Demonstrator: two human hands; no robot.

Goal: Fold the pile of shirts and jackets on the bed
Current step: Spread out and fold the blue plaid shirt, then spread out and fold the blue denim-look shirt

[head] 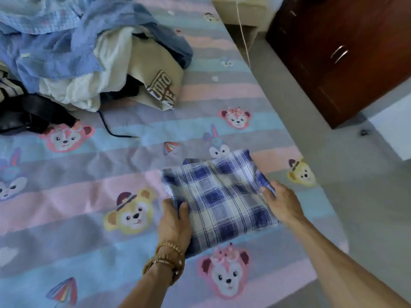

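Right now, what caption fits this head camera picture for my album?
Two hands, left hand and right hand, grip a folded blue-and-white checked shirt on a cartoon-animal bedsheet.

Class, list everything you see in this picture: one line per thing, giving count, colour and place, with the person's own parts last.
plaid shirt: one, blue and white, folded, near bed edge
clothes pile: one, blue, white, beige, black, far left
bedsheet: one, pastel stripes, cartoon animals
cabinet: one, dark brown, right on floor
cord: one, white, hanging beyond the bed
bracelets: beaded, tan, left wrist
left hand: grips shirt's left edge
right hand: grips shirt's right edge
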